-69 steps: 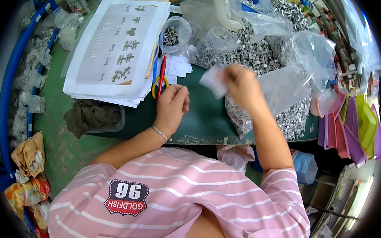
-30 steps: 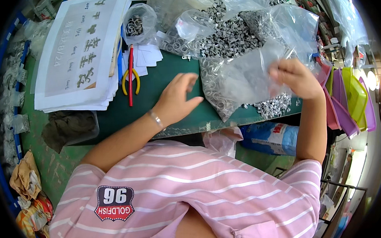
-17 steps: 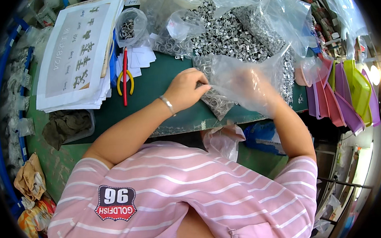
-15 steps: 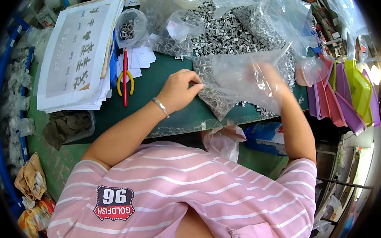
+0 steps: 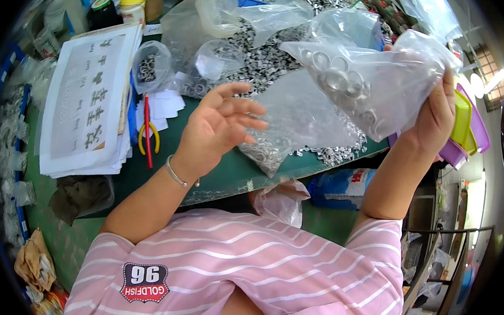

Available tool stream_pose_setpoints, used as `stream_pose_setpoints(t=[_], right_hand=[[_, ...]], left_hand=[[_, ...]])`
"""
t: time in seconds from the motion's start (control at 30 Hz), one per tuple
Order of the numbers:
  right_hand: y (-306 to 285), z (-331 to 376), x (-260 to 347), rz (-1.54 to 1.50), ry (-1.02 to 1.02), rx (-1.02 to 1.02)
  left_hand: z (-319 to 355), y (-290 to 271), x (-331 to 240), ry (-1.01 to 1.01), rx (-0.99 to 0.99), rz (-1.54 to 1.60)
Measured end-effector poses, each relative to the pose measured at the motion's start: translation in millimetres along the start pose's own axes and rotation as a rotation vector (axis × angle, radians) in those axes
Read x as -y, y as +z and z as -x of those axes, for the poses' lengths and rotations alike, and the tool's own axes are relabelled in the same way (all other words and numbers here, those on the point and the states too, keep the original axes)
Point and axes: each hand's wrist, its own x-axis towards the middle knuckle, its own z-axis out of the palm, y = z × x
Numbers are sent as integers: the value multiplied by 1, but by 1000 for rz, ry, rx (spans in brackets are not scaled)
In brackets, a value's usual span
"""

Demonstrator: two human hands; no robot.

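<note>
My right hand (image 5: 436, 109) grips the top of a clear plastic bag (image 5: 368, 83) and holds it up at the right, above the bench. Several metal rings (image 5: 339, 76) show through its film. With fingers spread and nothing in them, my left hand (image 5: 213, 125) hovers over the table near another clear bag (image 5: 266, 155), which lies by the front edge with small rings inside. Behind the bags spreads a heap of small metal pieces (image 5: 267, 62), partly covered by plastic film.
Left of my hand lie yellow-handled pliers (image 5: 156, 141), a red pen (image 5: 147, 129) and white paper slips (image 5: 166, 105). A paper stack (image 5: 81, 101) fills the left side. An open bag of rings (image 5: 149, 69) stands behind. Purple and green plastic bins (image 5: 464, 126) are at the right.
My right hand has moved up and to the right, and a bag of rings now hangs raised from it. My left hand has come off the lying bag and spread its fingers.
</note>
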Motion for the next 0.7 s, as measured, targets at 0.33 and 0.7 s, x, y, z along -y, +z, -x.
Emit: stream_pose_setpoints(t=[0.33, 0.7], right_hand=[[100, 78, -152, 704, 241, 72], [110, 184, -196, 987, 328, 270]], left_hand=[[92, -63, -15, -333, -586, -363], [124, -85, -14, -406, -288, -1369]])
